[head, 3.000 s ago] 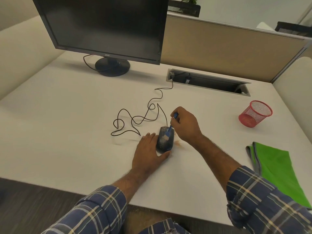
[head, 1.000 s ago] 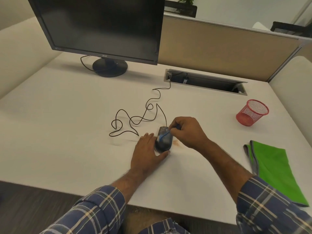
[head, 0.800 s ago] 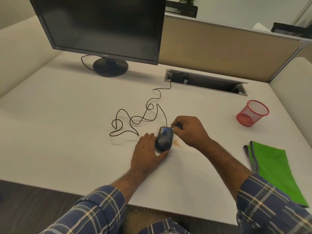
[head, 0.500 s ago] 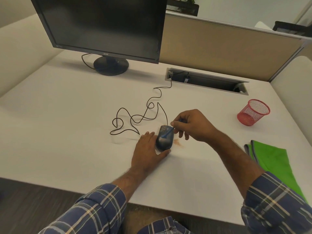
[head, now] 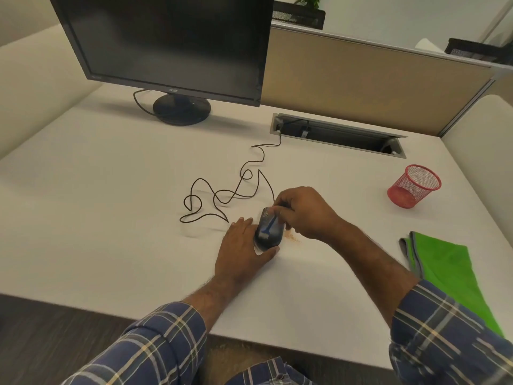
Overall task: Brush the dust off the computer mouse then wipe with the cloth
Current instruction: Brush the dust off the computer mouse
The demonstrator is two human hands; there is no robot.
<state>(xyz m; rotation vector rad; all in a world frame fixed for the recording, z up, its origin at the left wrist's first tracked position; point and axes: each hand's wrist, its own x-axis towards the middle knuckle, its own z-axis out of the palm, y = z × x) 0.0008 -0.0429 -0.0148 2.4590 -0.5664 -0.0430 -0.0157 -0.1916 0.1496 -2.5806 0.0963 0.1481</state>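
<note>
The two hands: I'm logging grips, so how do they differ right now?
The left hand lies flat with its fingers straight against the mouse; the right hand curls round the blue brush. The left steadies, the right brushes. Both sleeves are plaid.

You can read just one mark, the small "acer" logo centered on the bottom bezel of the monitor [head: 166, 45], nothing else legible.
</note>
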